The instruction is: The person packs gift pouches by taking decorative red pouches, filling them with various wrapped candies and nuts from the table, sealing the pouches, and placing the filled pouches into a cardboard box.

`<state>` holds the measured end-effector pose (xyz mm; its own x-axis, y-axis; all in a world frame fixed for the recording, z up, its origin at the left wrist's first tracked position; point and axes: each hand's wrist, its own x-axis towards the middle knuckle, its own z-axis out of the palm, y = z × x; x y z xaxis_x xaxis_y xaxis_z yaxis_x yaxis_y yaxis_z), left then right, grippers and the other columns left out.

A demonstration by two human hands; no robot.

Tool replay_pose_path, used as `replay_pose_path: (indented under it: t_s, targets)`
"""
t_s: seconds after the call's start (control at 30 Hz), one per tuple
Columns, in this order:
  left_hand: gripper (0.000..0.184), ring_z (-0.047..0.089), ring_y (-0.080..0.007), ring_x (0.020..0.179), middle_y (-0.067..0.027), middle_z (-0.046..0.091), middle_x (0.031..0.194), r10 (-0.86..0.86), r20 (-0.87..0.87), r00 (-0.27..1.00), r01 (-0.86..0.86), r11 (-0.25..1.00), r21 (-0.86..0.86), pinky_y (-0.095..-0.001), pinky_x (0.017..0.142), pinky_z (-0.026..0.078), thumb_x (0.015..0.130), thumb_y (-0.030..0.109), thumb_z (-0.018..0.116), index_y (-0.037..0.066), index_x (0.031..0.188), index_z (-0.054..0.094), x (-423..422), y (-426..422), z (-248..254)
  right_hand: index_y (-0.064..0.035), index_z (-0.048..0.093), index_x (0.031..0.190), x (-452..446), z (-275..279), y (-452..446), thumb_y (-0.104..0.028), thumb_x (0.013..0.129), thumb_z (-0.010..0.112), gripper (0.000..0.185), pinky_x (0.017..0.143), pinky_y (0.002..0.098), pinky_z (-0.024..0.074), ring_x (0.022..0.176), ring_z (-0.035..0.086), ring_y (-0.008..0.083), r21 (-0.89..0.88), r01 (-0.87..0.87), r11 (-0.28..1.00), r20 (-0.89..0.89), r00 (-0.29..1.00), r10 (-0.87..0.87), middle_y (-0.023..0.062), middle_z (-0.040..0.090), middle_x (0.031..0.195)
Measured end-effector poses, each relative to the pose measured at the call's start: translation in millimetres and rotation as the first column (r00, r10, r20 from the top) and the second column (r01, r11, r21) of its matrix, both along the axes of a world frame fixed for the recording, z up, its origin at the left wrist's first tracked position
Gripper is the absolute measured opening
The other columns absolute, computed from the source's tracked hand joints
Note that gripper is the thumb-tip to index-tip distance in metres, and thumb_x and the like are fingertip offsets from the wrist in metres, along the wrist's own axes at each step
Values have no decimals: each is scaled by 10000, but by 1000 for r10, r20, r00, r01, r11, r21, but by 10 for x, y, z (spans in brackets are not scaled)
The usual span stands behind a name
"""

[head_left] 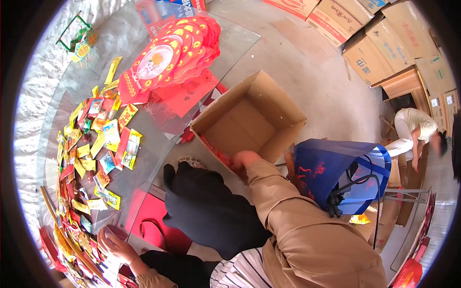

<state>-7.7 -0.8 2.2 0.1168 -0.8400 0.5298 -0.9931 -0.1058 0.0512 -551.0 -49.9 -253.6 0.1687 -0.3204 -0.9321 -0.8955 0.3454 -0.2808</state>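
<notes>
My right hand (244,158) reaches into the near corner of an open cardboard box (276,98). Beside it in that corner lies some red, shiny material (215,152); my fingers are hidden, so any grip on it is unclear. My left hand (115,246) rests at the near edge of the glass table (158,158), with its fingers apart and nothing visible in them. Close to it are many small snack packets (98,139) in yellow, red and blue, spread along the table, and a pinkish bowl (116,232).
Red fan-shaped printed pieces (180,48) are stacked on the table's far part. A blue bag (319,170) with a black cable stands right of the box. A red bag (161,225) is by my legs. Cartons (379,43) line the back; another person (413,129) bends at right.
</notes>
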Motion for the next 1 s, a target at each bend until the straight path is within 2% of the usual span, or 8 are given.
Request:
replay_pose_path:
  t_s: [0.17,0.23,0.3,0.4,0.5,0.63,0.8,1.0]
  targets:
    - [278,599,-378,1105,-187,650,1173,-4,-13,1000,3,999,-34,-498,985,459,931,92,522,-26,1143,658,-49,-1,-17,-99,745,1164,-7,87,40,-185,820,694,358,915,457,540,1134,670,375,-201,334,921,-127,923,-362,194,693,1229]
    - [247,611,-370,1090,-180,653,1154,8,-19,1000,-9,998,-63,-495,951,483,904,50,547,-13,1112,663,-61,-4,-4,-109,709,1237,-162,-1354,183,-209,856,662,397,933,470,536,1203,633,373,-71,846,529,67,533,-843,177,643,1331]
    - [251,609,-370,1085,-184,650,1150,8,-38,999,-10,998,-64,-499,989,461,892,75,557,-3,1104,666,-90,-4,35,-109,690,1263,-112,-420,-46,-227,885,631,400,951,450,529,1218,622,361,-304,125,945,-173,968,-184,173,631,1351]
    - [264,597,-370,1104,-179,646,1152,18,-42,999,-21,998,-58,-500,1021,441,873,94,564,5,1098,668,-172,-3,104,-70,730,1049,-97,57,-174,-239,922,636,232,826,453,534,1055,682,364,-587,142,797,-190,933,-306,195,704,1135]
    - [256,597,-368,1105,-167,656,1137,12,-48,999,-15,998,-55,-494,1019,443,868,82,561,5,1089,666,-217,-9,146,-36,689,951,-61,445,-307,-234,956,616,211,773,423,520,873,682,333,-874,476,97,313,705,-637,185,707,957]
    - [250,596,-367,1106,-156,662,1121,6,-72,997,-10,998,-58,-488,1016,449,857,71,561,4,1074,664,-221,-11,154,-9,593,937,-7,1300,-715,-124,963,601,118,793,432,475,857,578,339,-736,436,-519,651,665,-365,153,604,895]
    - [247,595,-372,1105,-155,656,1106,1,-89,996,-7,998,-64,-491,1006,459,839,62,572,6,1066,652,-268,-5,208,-8,624,1197,699,2862,-1160,-135,860,721,373,1024,470,435,1171,559,379,-786,276,-554,321,947,16,171,612,1302]
    - [209,605,-368,1076,-152,655,1083,-28,-100,995,18,995,-101,-476,995,458,858,73,569,18,1040,653,-274,-13,240,-41,576,1343,1291,2927,-1903,-294,911,683,512,1167,572,274,1365,463,375,-923,-127,-362,-85,988,-131,204,502,1465]
